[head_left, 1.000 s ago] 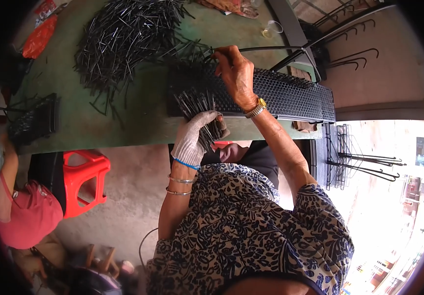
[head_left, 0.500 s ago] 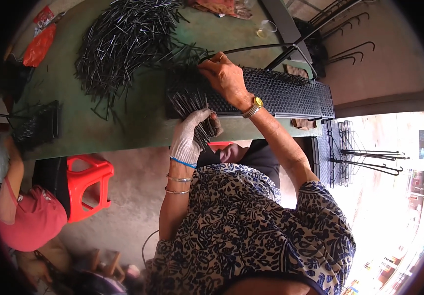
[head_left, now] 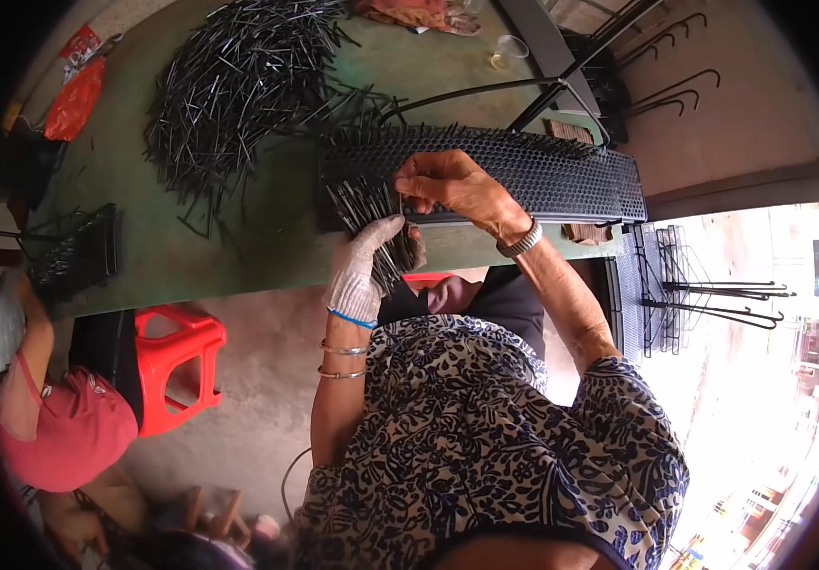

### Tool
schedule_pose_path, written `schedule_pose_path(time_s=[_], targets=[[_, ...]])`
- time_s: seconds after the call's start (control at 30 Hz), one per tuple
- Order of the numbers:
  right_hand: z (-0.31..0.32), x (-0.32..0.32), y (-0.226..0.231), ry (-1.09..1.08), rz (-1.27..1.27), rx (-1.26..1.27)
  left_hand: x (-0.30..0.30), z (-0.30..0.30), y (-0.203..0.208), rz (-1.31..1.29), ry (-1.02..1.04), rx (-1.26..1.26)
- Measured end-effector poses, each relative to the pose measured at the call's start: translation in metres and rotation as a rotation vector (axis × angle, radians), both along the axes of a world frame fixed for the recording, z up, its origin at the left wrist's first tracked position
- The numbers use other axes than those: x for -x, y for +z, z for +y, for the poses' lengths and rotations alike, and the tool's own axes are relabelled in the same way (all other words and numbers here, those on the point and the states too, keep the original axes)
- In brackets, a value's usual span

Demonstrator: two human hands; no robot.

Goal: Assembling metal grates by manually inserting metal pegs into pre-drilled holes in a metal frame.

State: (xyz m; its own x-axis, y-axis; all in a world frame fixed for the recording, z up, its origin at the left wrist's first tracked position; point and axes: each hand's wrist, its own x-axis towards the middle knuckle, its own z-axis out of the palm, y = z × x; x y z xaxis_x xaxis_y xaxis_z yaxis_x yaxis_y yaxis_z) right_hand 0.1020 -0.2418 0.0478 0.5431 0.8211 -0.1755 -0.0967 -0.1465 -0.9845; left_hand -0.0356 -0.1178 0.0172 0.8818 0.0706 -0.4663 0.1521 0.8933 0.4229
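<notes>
My left hand [head_left: 364, 264], in a white knitted glove with a blue cuff edge, is closed around a bundle of thin black rods [head_left: 357, 204]. The bundle stands tilted at the near left end of a long black perforated panel [head_left: 542, 180]. Just right of the rod tops, my right hand [head_left: 452, 185] is bare and pinches with thumb and forefinger. A thin rod seems to show at its fingertips, beside the bundle. Short rods stick up along the panel's far edge.
A large heap of loose black rods [head_left: 238, 85] lies on the green table [head_left: 267, 252]. A bent black bar [head_left: 485, 90] crosses above the panel. Left are a red stool [head_left: 181, 356] and a co-worker's arm [head_left: 34, 351]. Hooked racks [head_left: 713, 294] hang at right.
My right hand has come from the panel's far edge back toward me, to the rod bundle. My left hand keeps its hold on the bundle, nearly unmoved.
</notes>
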Motion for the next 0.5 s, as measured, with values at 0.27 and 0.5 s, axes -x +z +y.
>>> schedule_pose_path(time_s=[0.27, 0.5], targets=[[0.003, 0.009, 0.007, -0.003, 0.043, 0.005, -0.002, 0.002, -0.013, 0.065, 0.061, -0.339], [-0.001, 0.004, 0.005, -0.002, 0.049, 0.026, -0.004, -0.004, 0.005, 0.081, 0.065, -0.206]])
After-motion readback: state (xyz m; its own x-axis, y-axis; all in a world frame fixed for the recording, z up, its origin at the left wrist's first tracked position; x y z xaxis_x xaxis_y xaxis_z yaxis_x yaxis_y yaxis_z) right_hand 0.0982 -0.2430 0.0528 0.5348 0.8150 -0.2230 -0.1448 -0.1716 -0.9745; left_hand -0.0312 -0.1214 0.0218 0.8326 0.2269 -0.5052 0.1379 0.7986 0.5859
